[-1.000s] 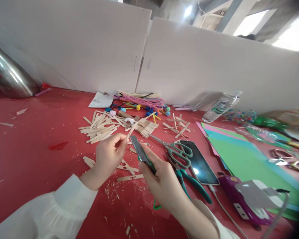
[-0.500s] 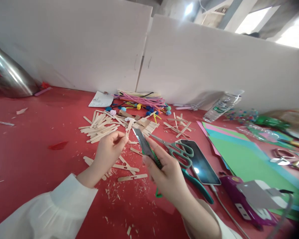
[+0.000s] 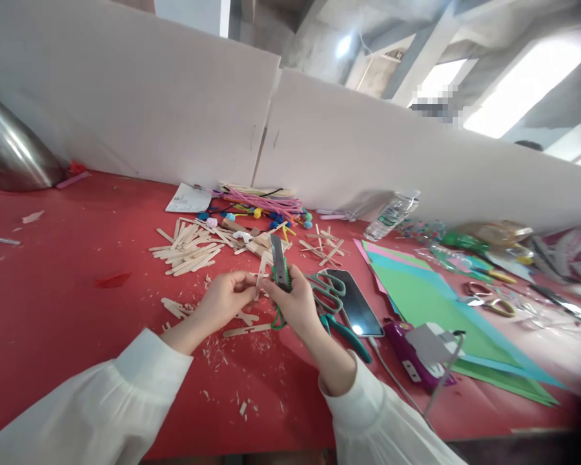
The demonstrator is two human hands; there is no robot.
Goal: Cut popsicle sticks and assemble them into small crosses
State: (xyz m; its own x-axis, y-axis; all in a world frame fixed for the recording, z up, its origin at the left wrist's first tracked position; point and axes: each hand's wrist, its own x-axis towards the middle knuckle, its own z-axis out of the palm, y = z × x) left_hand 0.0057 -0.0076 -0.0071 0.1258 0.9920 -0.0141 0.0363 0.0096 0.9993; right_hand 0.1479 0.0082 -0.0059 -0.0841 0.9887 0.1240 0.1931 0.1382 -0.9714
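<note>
Table, red, near edge in view. Stick pile, pale wood, towards the far edge. Right hand, closed around 1 utility knife, front end aimed at the far edge. Left hand, thumb and fingertips pinched narrow on 1 craft stick, well in from the near edge, just beside the knife; right-thumb contact cannot be told. Shavings, scattered towards the near edge.

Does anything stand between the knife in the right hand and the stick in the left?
No separate object: a narrow gap separates the utility knife from the upper part of the wooden stick in the left hand. Lower down, the right hand may touch it.
</note>
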